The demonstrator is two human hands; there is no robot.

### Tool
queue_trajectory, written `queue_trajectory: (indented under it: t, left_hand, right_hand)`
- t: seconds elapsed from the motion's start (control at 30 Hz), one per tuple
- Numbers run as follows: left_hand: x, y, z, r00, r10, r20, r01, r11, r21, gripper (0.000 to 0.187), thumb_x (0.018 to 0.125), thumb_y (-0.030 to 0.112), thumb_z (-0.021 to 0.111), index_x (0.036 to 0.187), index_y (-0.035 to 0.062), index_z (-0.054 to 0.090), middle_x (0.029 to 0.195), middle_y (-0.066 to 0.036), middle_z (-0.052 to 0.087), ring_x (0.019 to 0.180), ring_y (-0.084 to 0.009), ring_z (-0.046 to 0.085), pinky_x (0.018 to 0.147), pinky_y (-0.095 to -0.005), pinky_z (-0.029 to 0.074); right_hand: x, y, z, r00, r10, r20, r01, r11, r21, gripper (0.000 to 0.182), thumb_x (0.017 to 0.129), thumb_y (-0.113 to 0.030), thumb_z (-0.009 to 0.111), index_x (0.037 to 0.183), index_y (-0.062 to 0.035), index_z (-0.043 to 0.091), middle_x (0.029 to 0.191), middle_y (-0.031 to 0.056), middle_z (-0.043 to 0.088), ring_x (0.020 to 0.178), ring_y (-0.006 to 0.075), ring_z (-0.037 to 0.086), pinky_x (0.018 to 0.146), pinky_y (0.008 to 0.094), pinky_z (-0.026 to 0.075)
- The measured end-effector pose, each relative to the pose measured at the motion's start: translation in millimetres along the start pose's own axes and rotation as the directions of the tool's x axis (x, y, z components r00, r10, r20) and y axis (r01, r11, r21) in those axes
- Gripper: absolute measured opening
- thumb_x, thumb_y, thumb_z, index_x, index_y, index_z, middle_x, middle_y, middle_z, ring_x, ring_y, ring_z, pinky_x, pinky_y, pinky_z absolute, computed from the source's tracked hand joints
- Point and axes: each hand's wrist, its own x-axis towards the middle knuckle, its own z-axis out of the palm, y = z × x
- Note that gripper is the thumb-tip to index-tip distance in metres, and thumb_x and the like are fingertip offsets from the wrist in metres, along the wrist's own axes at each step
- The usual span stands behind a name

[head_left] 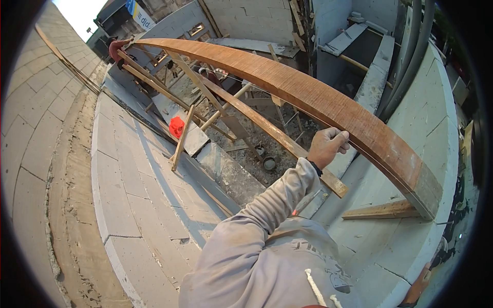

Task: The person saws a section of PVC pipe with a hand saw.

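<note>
My left hand [329,148] is raised at the centre right, thumb and fingers pinched on a thin string [308,112] beside the lower edge of a long reddish-brown wooden beam [287,84]. The beam spans from the upper left to the block wall at the right, looking curved in this wide view. Under its near end sits a short wood piece [382,210]. At the lower right edge, part of my right hand [420,285] shows beside the wall; its fingers are too hidden to read.
Pale block walls [138,205] [400,246] flank me. Below the beam are a timber plank [277,134], braces, a red bag [176,127] and a round bucket [269,163]. One person [118,50] is at the beam's far end; another [211,77] is partly hidden below.
</note>
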Motion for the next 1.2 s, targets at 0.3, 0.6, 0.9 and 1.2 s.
queue_trajectory:
  t: [0.3, 0.6, 0.9, 1.2]
  left_hand:
    - [2, 11, -8, 0.998, 0.041, -0.058, -0.042, 0.999, -0.024, 0.032, 0.094, 0.029, 0.060, 0.093, -0.0034, 0.062, 0.079, -0.010, 0.064, 0.070, -0.0140, 0.063, 0.067, -0.0251, 0.055]
    - [6, 21, -24, 0.983, 0.083, -0.164, -0.101, 0.989, -0.103, 0.031, 0.094, 0.032, 0.060, 0.090, 0.0011, 0.062, 0.080, -0.005, 0.063, 0.071, -0.0119, 0.063, 0.067, -0.0252, 0.054]
    - [15, 14, -47, 0.949, 0.136, -0.284, -0.177, 0.976, -0.126, 0.030, 0.094, 0.032, 0.061, 0.087, 0.0030, 0.062, 0.076, -0.004, 0.063, 0.068, -0.0112, 0.062, 0.066, -0.0261, 0.055]
    - [15, 17, -66, 0.930, 0.131, -0.343, -0.186, 0.974, -0.132, 0.029, 0.095, 0.032, 0.060, 0.086, 0.0046, 0.062, 0.076, -0.004, 0.063, 0.068, -0.0112, 0.062, 0.067, -0.0264, 0.054]
  right_hand:
    - [-4, -8, 0, 1.000, 0.024, 0.020, -0.024, 0.999, -0.027, 0.029, 0.094, -0.016, 0.048, 0.117, -0.0053, 0.061, 0.119, 0.0201, 0.058, 0.114, 0.0319, 0.052, 0.097, 0.0395, 0.044]
    - [-9, 18, -26, 0.842, -0.352, 0.409, 0.422, -0.045, -0.906, 0.036, 0.086, -0.009, 0.049, 0.121, -0.0060, 0.060, 0.121, 0.0195, 0.058, 0.117, 0.0326, 0.051, 0.101, 0.0405, 0.040]
    - [6, 36, -28, 0.818, -0.323, 0.475, 0.453, -0.146, -0.879, 0.041, 0.086, -0.009, 0.047, 0.126, -0.0034, 0.056, 0.121, 0.0185, 0.057, 0.119, 0.0313, 0.049, 0.103, 0.0419, 0.038]
    - [4, 5, -1, 0.996, -0.074, 0.051, 0.080, 0.989, -0.127, 0.038, 0.085, -0.009, 0.048, 0.122, -0.0024, 0.058, 0.117, 0.0196, 0.059, 0.112, 0.0350, 0.053, 0.099, 0.0448, 0.041]
